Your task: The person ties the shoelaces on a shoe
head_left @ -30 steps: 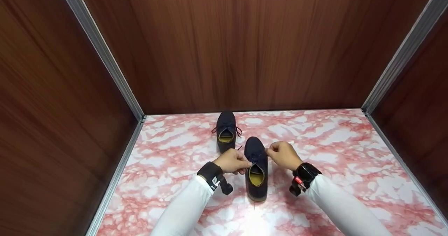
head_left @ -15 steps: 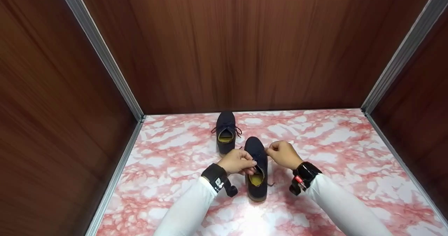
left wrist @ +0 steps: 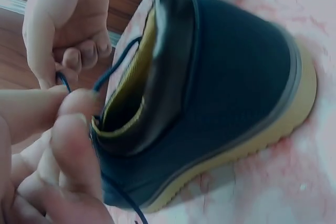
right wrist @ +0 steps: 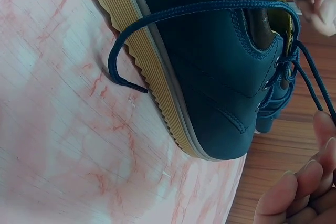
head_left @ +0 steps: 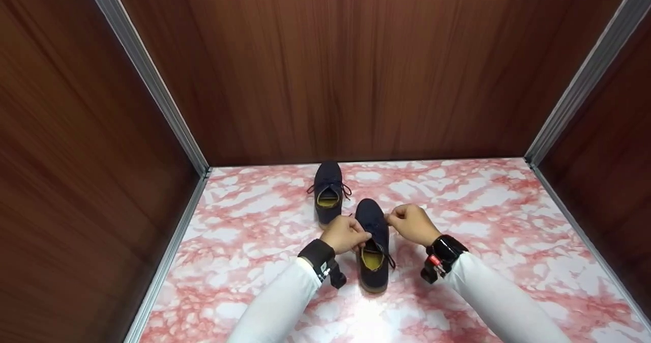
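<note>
A dark blue lace-up shoe (head_left: 375,279) stands on its sole between my hands, toe pointing away. My left hand (head_left: 346,235) is over the left side of its opening; thumb and fingertips pinch a blue shoelace (left wrist: 107,69) in the left wrist view. My right hand (head_left: 413,225) is at the shoe's right side and pinches two lace strands (right wrist: 315,85) that run from the eyelets, seen in the right wrist view. A loose lace end (right wrist: 118,56) drapes over the right side of the shoe down to the sole. The fingers partly hide the lacing.
A second dark shoe (head_left: 329,172), its lace tied in a bow, stands behind and to the left. Both rest on a red and white marbled surface (head_left: 244,272). Brown wood-grain panels (head_left: 325,68) with grey metal edging enclose the back and sides.
My left hand has shifted slightly right, over the shoe opening. A lace end has come across to hang on the shoe's right side. My right hand stays in place.
</note>
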Available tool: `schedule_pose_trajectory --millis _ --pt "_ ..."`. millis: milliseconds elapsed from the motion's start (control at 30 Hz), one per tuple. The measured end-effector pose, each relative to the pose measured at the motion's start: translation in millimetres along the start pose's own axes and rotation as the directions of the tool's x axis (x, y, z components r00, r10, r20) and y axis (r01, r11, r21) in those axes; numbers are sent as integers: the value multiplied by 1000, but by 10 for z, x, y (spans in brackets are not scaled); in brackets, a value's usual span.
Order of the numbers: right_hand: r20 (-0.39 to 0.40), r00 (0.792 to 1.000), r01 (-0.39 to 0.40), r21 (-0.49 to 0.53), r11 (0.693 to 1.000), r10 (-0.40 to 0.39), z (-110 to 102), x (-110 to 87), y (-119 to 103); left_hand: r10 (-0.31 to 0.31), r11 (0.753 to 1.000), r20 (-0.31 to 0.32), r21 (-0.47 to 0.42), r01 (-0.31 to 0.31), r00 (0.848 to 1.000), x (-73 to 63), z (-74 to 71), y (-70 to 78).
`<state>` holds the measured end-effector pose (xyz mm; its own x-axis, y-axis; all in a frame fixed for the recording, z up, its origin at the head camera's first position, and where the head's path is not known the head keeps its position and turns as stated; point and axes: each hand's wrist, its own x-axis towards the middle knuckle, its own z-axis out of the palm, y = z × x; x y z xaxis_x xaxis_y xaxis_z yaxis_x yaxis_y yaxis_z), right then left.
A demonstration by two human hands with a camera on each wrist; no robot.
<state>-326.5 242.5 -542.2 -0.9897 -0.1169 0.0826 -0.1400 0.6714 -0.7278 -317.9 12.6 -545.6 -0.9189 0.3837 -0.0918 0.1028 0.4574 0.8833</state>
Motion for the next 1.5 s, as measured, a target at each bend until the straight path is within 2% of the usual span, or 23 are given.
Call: schedule_pose_trajectory --millis 133,267,400,533,767,1300,1500 --pt "-1 1000 4 3 1000 -4 1 1 7 35 999 -100 24 -32 994 62 -7 -47" --pt "-5 1000 6 5 1000 -6 2 9 14 81 993 -142 95 -68 986 112 11 -59" --pt "-10 1000 10 4 1000 -10 -5 17 15 121 983 -130 154 -101 984 154 53 -42" --pt "-13 1000 24 8 1000 -24 -13 23 -4 136 975 -112 189 -114 984 179 82 -45" --pt "-18 1000 21 12 1000 -20 -9 44 -28 151 970 -79 202 -133 985 189 109 -37" --pt "-2 1000 -5 95 995 5 -73 55 -1 153 957 -118 265 -117 981 187 158 11" --pt "-9 999 -38 105 994 40 -116 36 51 179 946 -108 293 -141 978 206 175 10"
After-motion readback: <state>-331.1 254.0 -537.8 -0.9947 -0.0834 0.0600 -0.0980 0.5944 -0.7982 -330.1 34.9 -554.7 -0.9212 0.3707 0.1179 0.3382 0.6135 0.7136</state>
